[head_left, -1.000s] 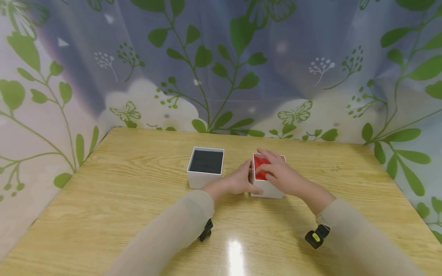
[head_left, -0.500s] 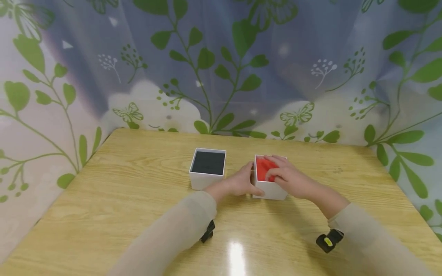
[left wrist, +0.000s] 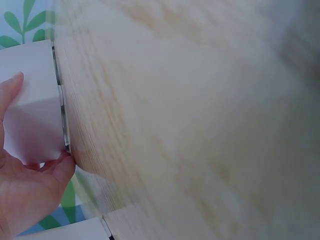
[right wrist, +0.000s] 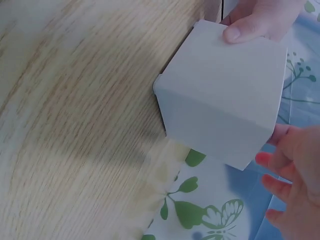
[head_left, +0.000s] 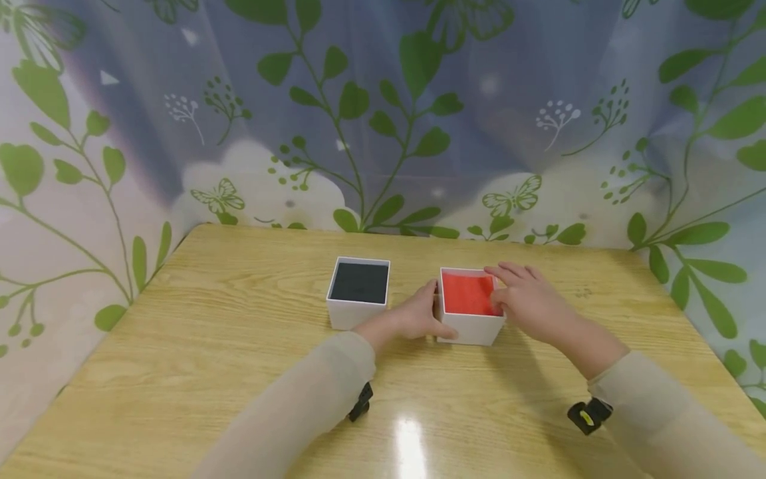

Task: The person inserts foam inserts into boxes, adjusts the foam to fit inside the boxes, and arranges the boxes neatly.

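Note:
On the wooden table a white square box (head_left: pixel 470 330) holds smooth, flat red material (head_left: pixel 467 294), which looks like cloth, just below its rim. My left hand (head_left: pixel 415 316) steadies this box at its left front corner. Its thumb (left wrist: pixel 12 86) lies across the front face, and the other fingers bend along the left side. At the opposite side is my right hand (head_left: pixel 532 299), with its fingertips over the right rim at the edge of the red material. Seen from the right wrist, its fingers (right wrist: pixel 280 187) are loosely bent and spread beside the box's upper edge.
To the left stands a second white box (head_left: pixel 357 315) filled with dark, flat material (head_left: pixel 360 283), close to my left wrist. The wooden table (head_left: pixel 239 346) ends at the back against a leaf-patterned curtain (head_left: pixel 383 133), which also hangs along both sides.
My right hand has shifted right, from over the middle of the red material to the right rim, uncovering it. The left hand keeps its hold on the box.

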Available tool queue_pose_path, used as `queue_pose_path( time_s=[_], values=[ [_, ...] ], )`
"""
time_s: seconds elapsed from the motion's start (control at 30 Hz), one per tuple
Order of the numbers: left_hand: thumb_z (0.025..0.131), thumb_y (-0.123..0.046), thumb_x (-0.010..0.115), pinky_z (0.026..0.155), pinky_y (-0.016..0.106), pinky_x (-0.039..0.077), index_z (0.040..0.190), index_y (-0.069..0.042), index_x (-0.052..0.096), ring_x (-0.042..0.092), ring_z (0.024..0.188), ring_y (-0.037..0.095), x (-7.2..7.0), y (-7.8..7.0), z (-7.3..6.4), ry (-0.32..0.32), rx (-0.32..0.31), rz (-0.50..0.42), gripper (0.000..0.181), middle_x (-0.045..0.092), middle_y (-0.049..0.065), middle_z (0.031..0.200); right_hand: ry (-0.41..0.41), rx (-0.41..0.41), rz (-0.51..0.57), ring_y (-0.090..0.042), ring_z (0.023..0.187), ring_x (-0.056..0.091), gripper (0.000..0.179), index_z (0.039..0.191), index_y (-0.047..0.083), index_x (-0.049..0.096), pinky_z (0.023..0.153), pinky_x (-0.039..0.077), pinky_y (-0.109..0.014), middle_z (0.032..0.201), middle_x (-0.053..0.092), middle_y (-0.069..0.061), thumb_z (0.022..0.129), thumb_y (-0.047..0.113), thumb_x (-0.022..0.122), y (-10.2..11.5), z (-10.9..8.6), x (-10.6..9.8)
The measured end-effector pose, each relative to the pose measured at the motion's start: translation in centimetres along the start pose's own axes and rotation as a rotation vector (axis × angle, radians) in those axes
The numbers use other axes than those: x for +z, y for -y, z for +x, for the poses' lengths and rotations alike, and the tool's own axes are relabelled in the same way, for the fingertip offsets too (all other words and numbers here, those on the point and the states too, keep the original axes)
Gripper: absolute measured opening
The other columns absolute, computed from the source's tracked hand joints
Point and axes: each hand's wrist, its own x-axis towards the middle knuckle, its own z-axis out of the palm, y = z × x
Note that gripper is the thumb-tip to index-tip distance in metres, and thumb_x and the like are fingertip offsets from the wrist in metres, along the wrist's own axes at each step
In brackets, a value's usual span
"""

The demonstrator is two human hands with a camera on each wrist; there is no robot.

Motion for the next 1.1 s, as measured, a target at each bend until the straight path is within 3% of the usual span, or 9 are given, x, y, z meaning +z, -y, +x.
queue_pose_path(
  time_s=[0.2, 0.37, 0.57, 0.7, 0.8, 0.93, 1.03, 1.1],
  values=[
    [0.074, -0.019, 0.080, 0.097, 0.031, 0.037, 0.135, -0.005, 0.028, 0.048, 0.108, 0.016, 0.0, 0.0, 0.0, 0.003, -0.010, 0.009, 0.082, 0.047, 0.003, 0.121, 0.003, 0.014, -0.102, -0.040, 0.126, 0.036, 0.027, 0.076, 0.016, 0.065, 0.100, 0.025, -0.061, 0.135, 0.046, -0.020, 0.080, -0.011, 0.061, 0.4, -0.2, -0.1],
    [0.074, -0.017, 0.079, 0.097, 0.031, 0.037, 0.135, -0.004, 0.028, 0.048, 0.109, 0.018, -0.2, -0.3, 0.0, 0.005, -0.016, 0.016, 0.081, 0.048, 0.006, 0.122, 0.019, 0.050, -0.127, -0.040, 0.121, 0.043, 0.016, 0.091, 0.007, 0.068, 0.097, 0.035, -0.055, 0.136, 0.044, -0.021, 0.081, -0.005, 0.066, 0.4, 0.1, 0.4],
    [0.076, -0.017, 0.078, 0.098, 0.033, 0.036, 0.136, -0.004, 0.026, 0.047, 0.111, 0.019, -0.3, -0.3, -0.2, 0.003, -0.043, 0.038, 0.081, 0.047, 0.007, 0.125, 0.089, 0.137, -0.045, -0.045, 0.118, 0.045, 0.043, 0.125, 0.000, 0.055, 0.090, 0.042, -0.053, 0.141, 0.037, -0.022, 0.084, -0.009, 0.060, 0.6, 0.6, 1.1],
    [0.077, -0.019, 0.077, 0.099, 0.033, 0.036, 0.135, -0.004, 0.027, 0.047, 0.110, 0.019, 0.1, -0.5, 0.0, -0.007, -0.042, 0.041, 0.078, 0.048, 0.007, 0.124, 0.092, 0.160, -0.049, -0.048, 0.117, 0.044, 0.047, 0.132, 0.000, 0.050, 0.091, 0.040, -0.055, 0.142, 0.035, -0.023, 0.086, -0.007, 0.057, 0.1, 0.5, 1.4],
    [0.079, -0.024, 0.075, 0.098, 0.033, 0.036, 0.135, -0.005, 0.028, 0.047, 0.109, 0.018, 0.6, -1.0, 0.1, -0.028, -0.066, 0.079, 0.076, 0.049, 0.006, 0.124, 0.075, 0.171, 0.000, -0.047, 0.119, 0.043, 0.048, 0.134, 0.001, 0.048, 0.090, 0.041, -0.055, 0.142, 0.034, -0.024, 0.087, -0.007, 0.055, -0.3, 0.2, 1.5],
    [0.082, -0.029, 0.073, 0.095, 0.032, 0.039, 0.134, -0.007, 0.031, 0.049, 0.104, 0.017, 1.1, -1.1, -0.3, -0.062, -0.113, 0.131, 0.070, 0.051, 0.004, 0.119, 0.049, 0.183, 0.111, -0.046, 0.117, 0.045, 0.054, 0.141, 0.002, 0.038, 0.078, 0.050, -0.047, 0.146, 0.026, -0.025, 0.089, -0.004, 0.055, -0.4, -0.6, 1.6],
    [0.084, -0.030, 0.070, 0.090, 0.030, 0.042, 0.130, -0.003, 0.035, 0.051, 0.099, 0.018, 1.2, -1.4, -1.3, -0.078, -0.126, 0.206, 0.063, 0.053, 0.006, 0.113, 0.019, 0.198, 0.193, -0.047, 0.116, 0.046, 0.059, 0.145, -0.001, 0.027, 0.064, 0.051, -0.039, 0.149, 0.017, -0.026, 0.092, 0.003, 0.054, -0.2, -1.6, 1.8],
    [0.085, -0.030, 0.068, 0.088, 0.030, 0.043, 0.132, 0.000, 0.035, 0.051, 0.099, 0.019, 1.3, -1.7, -2.2, -0.078, -0.139, 0.279, 0.065, 0.054, 0.009, 0.117, 0.010, 0.229, 0.259, -0.048, 0.119, 0.041, 0.062, 0.146, -0.004, 0.020, 0.063, 0.050, -0.039, 0.150, 0.012, -0.027, 0.094, 0.008, 0.052, 0.1, -2.4, 2.0]
  ],
)
